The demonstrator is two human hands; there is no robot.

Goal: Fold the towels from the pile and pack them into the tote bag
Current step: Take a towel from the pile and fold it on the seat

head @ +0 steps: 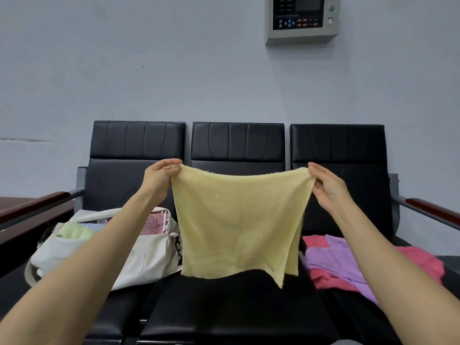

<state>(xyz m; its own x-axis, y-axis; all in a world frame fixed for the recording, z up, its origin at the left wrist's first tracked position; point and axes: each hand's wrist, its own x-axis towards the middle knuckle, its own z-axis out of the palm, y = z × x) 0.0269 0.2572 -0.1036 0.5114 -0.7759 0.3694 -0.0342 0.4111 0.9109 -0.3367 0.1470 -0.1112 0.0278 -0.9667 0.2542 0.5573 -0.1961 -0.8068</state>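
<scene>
On the left hand (159, 179), the thumb and curled fingers (171, 162) close together and pinch the top left corner of a pale yellow terry towel (236, 225). On the right hand (328, 192), the fingers (315, 168) lie nearly straight and pressed side by side, and with the thumb they pinch the towel's top right corner. Both hands are raised and held apart, so the towel hangs spread between them with its top edge sagging a little in the middle. Along its right side the cloth doubles over itself, and one lower corner drops below the rest of the hem. The towel hangs in front of the middle seat of a black padded three-seat bench (236, 307). Both bare forearms reach in from the near edge.

On the left seat, behind the left forearm, lies a cream-white fabric tote bag (139, 260) with its mouth open. A light green folded cloth (74, 231) and a pink patterned cloth (156, 224) show inside it. On the right seat, partly behind the right forearm, sits the pile: a purple towel (333, 260) draped over a pink-red towel (420, 260).

The bench has dark wooden armrests (32, 207) at its left and right ends. On the pale grey wall far behind it hangs a grey control panel box (302, 18) with a dark screen and buttons.
</scene>
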